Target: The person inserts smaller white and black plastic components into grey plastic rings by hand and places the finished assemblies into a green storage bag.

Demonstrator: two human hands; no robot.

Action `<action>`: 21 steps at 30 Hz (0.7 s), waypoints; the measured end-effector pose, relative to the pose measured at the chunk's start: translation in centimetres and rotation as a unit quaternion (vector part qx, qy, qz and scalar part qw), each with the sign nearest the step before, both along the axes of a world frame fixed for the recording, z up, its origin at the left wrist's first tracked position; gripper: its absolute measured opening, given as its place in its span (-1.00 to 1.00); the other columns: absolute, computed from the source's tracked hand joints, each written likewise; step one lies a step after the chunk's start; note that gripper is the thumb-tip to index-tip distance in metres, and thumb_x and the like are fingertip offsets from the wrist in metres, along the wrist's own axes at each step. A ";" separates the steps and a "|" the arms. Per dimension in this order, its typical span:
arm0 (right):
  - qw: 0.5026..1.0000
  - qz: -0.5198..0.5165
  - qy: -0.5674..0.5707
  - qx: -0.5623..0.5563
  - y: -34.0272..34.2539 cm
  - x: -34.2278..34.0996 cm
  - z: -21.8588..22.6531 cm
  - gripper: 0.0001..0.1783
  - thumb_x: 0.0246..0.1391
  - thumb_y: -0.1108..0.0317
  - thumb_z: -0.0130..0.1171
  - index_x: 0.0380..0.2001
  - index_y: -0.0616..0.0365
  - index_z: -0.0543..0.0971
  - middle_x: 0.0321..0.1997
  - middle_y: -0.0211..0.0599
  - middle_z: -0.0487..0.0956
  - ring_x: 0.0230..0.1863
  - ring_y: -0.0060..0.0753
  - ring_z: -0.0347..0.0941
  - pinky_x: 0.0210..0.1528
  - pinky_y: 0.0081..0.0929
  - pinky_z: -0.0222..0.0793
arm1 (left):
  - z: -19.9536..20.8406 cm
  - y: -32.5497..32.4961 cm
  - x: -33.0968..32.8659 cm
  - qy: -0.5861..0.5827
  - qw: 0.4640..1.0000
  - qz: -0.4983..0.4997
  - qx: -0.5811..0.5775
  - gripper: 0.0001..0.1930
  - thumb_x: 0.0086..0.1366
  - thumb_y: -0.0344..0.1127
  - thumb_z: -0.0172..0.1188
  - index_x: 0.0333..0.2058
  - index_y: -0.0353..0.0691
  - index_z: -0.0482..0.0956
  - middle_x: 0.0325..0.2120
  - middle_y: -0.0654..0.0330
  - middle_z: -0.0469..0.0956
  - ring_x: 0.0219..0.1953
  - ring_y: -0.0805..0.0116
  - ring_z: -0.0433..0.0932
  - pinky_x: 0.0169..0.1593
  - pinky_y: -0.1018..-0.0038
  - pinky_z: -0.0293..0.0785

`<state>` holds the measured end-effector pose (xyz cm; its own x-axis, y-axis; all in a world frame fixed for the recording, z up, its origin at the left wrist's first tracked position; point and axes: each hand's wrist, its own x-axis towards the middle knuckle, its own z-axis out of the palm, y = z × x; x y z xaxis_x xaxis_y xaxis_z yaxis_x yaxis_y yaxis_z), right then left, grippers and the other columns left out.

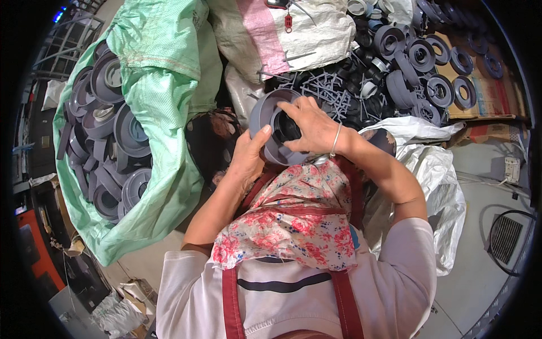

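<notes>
In front of my lap I hold a wide grey plastic ring-shaped fitting (260, 113), tilted on its side. My left hand (248, 154) grips its lower left rim, thumb over the edge. My right hand (317, 125) reaches across the open face, its fingers curled round a black ring-shaped insert (289, 129) in the middle. Part of the insert is hidden by these fingers, so I cannot tell how firmly it is seated. Just beyond lies a heap of thin grey plastic pins (330, 93), with black round parts (370, 73) beside it.
A green woven sack (164, 186) at left holds several grey round fittings (134, 135). A white and pink sack (310, 39) lies at the far side. More grey rings (440, 90) rest on cardboard (488, 93) at right, near a crumpled white plastic bag (437, 186).
</notes>
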<state>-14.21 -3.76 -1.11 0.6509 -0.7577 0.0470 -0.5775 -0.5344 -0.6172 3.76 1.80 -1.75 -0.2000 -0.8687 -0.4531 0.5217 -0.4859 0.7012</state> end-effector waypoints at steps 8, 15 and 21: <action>0.994 0.083 -0.024 -0.064 0.8 0.1 1.2 -0.18 -0.41 0.34 0.38 0.00 0.27 0.23 -0.09 0.00 0.26 -0.03 0.02 0.19 0.02 -0.33 0.22 | 2.1 0.1 1.5 0.013 0.998 -0.068 0.011 -0.53 0.18 -0.18 0.12 -0.05 -0.39 0.29 -0.18 0.12 0.44 -0.18 0.36 0.47 -0.08 0.38 0.43; 0.845 -0.076 -0.118 0.516 -1.6 -1.3 -1.0 -0.12 -0.17 -0.19 0.18 -0.19 0.60 0.32 -0.40 0.20 0.50 -0.43 -0.05 0.50 -0.35 -0.36 0.43 | 1.6 0.3 -0.1 -0.088 0.993 0.029 -0.077 -0.58 0.12 -0.29 0.21 -0.11 -0.38 0.33 -0.26 0.18 0.45 -0.23 0.47 0.44 -0.15 0.49 0.41; 0.729 -0.194 -0.176 0.633 -0.2 -0.6 -1.1 -0.15 -0.04 -0.35 -0.10 -0.24 0.45 0.33 -0.64 0.08 0.47 -0.78 -0.27 0.39 -0.80 -0.44 0.25 | 1.6 0.6 -0.1 -0.191 0.975 -0.024 -0.110 -0.50 0.06 -0.31 0.26 -0.06 -0.37 0.30 -0.21 0.19 0.43 -0.19 0.44 0.41 -0.09 0.45 0.36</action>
